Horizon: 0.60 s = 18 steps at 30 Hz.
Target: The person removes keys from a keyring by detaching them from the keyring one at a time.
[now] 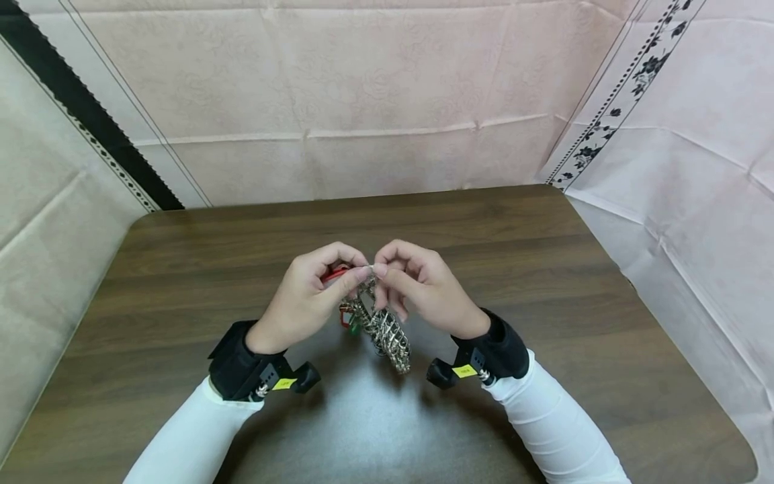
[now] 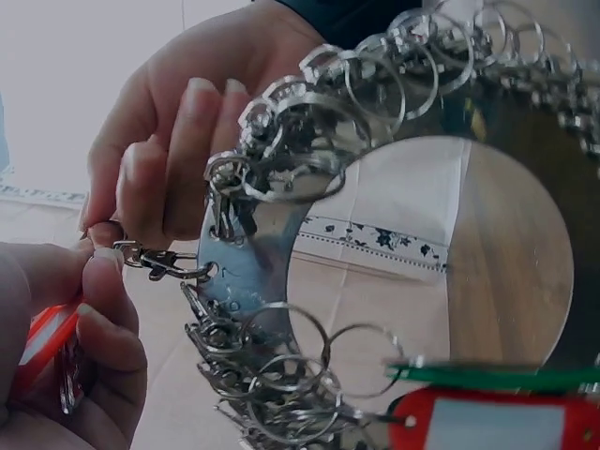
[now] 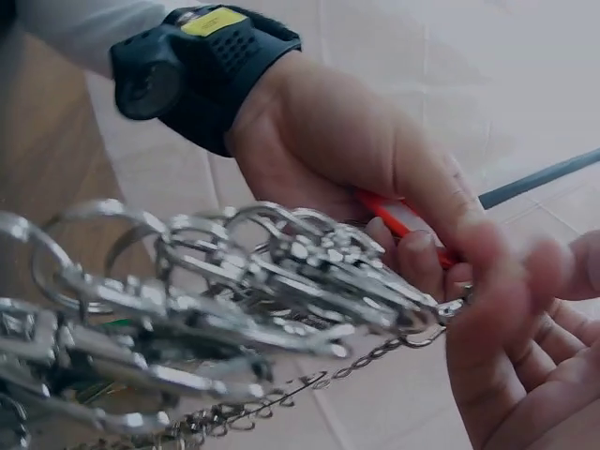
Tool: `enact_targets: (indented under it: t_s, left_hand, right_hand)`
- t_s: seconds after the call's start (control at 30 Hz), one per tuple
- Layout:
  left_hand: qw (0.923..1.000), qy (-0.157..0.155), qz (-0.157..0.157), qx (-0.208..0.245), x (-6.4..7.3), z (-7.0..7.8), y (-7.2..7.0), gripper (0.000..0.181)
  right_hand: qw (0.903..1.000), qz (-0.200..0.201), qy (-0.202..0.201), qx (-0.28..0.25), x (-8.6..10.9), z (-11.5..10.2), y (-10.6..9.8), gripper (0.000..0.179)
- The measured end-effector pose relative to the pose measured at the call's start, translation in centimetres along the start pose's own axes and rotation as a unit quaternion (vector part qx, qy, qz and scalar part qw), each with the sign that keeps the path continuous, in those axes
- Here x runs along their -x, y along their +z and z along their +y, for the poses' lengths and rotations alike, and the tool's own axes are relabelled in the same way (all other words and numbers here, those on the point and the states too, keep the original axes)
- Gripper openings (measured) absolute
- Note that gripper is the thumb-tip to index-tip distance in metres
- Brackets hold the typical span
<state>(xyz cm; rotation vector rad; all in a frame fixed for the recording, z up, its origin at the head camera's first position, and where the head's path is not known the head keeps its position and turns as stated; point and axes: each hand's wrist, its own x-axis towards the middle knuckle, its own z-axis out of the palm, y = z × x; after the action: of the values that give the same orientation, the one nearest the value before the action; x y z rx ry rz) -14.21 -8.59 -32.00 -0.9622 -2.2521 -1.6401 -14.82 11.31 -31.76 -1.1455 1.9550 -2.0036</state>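
Several snap-hook clasps with split rings [image 2: 375,89] hang around a flat metal ring plate [image 2: 258,272]. In the head view this silvery bunch [image 1: 390,336] hangs below both hands. My left hand [image 1: 302,302] keeps a red key tag [image 2: 47,342] in its curled fingers, and its thumb and forefinger pinch the end of one clasp [image 2: 169,261]. My right hand [image 1: 426,289] pinches at that same end, fingertips meeting the left ones; the small key ring there is mostly hidden. A second red tag [image 2: 487,427] and a green tag [image 2: 487,377] dangle from the plate's lower side.
A brown wood-grain table [image 1: 181,269] lies beneath the hands. Pale cloth [image 1: 363,81] with a floral border hangs behind it and at both sides. Each wrist wears a black band [image 1: 498,346] with a camera, close to the hanging bunch.
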Motion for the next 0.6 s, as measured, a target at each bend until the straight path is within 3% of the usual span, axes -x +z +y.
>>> enact_targets:
  t_s: [0.27,0.6]
  left_hand:
    - [0.9969,0.047,0.031,-0.054,0.08,0.31,0.06,0.008]
    - [0.9974,0.047,0.024,-0.049,-0.09,0.58,0.19,0.009]
  right_hand:
    - [0.9974,-0.029,0.043,-0.050,-0.05,0.24,0.00,0.024]
    - [0.9966,-0.029,0.047,-0.060,-0.10,0.40,-0.11,0.022]
